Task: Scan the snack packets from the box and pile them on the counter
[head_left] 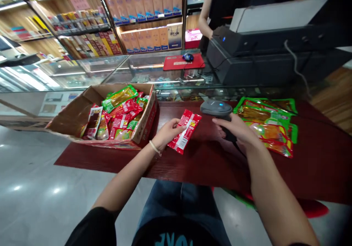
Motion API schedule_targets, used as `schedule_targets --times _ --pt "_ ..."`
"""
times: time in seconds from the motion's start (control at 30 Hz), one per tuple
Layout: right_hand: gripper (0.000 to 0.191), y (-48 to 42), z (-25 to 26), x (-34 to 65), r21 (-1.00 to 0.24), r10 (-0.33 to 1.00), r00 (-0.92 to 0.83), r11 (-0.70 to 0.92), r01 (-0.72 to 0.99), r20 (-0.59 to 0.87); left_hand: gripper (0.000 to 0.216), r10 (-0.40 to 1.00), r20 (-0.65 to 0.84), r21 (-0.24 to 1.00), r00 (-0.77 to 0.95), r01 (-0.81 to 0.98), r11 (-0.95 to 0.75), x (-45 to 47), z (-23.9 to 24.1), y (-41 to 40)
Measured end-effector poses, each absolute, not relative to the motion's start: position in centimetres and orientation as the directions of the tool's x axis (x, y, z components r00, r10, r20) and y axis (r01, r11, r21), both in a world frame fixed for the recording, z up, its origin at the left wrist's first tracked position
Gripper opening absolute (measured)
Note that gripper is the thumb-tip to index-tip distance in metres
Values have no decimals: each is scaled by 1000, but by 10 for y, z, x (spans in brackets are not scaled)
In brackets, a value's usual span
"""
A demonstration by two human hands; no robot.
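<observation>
My left hand (168, 133) pinches a red snack packet (186, 132) by its left side, the white barcode label facing up. Just to the right, my right hand (236, 128) is wrapped round the handle of a dark grey barcode scanner (216, 108), which shows a small blue light. The scanner's head points left, apart from the packet. A cardboard box (150, 123) left of my hands holds several red, green and clear snack packets (121, 99). On the counter beyond my right hand lies a pile of green and orange snack packets (271, 123).
The dark red counter top (209, 165) runs beneath my hands. Behind it stand a glass display case (143, 64), a red mouse pad (184, 61) with a mouse, and a black checkout machine (261, 55). Another person's arm (205, 20) shows beside the machine. Stocked shelves (145, 3) line the back.
</observation>
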State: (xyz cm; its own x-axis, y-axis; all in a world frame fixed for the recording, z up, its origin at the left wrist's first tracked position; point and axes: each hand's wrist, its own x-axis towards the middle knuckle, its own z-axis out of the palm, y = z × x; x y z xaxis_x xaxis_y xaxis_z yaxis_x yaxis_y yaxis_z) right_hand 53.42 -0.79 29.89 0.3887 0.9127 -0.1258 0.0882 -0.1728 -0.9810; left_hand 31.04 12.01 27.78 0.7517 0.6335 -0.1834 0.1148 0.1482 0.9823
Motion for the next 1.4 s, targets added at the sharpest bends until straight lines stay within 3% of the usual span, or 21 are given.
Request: schedule_targets --times 0.1,0.23,0.47,0.6,0.73,0.9,1.07,1.27,1.4 --pt "38 -10 301 542 -977 884 445 -200 80 -144 49 534 -297 950 792 192 245 313 247 140" --pt "33 -8 296 542 -964 897 416 -225 143 -148 62 480 -254 954 840 134 270 301 238 151" --pt "37 -3 284 536 -920 923 344 -273 281 -169 39 729 -266 886 631 -136 442 301 238 149" --pt "44 -1 282 535 -895 920 332 -316 316 -208 37 829 -150 893 539 -286 348 304 234 149" --pt "54 -5 288 537 -862 940 234 -324 390 -247 41 836 -99 934 540 -239 264 305 231 148" --pt "62 -13 298 538 -819 935 103 -348 455 -340 46 834 -170 948 526 -145 284 306 231 147" --pt "57 -14 305 536 -822 959 5 -245 514 -283 49 837 -229 940 497 -111 324 306 236 146" --pt "47 -13 308 533 -773 935 5 -297 560 -356 50 846 -228 942 483 -109 316 307 234 148" --pt "51 -15 307 535 -779 930 29 -322 538 -365 45 858 -188 956 478 -110 271 307 231 148"
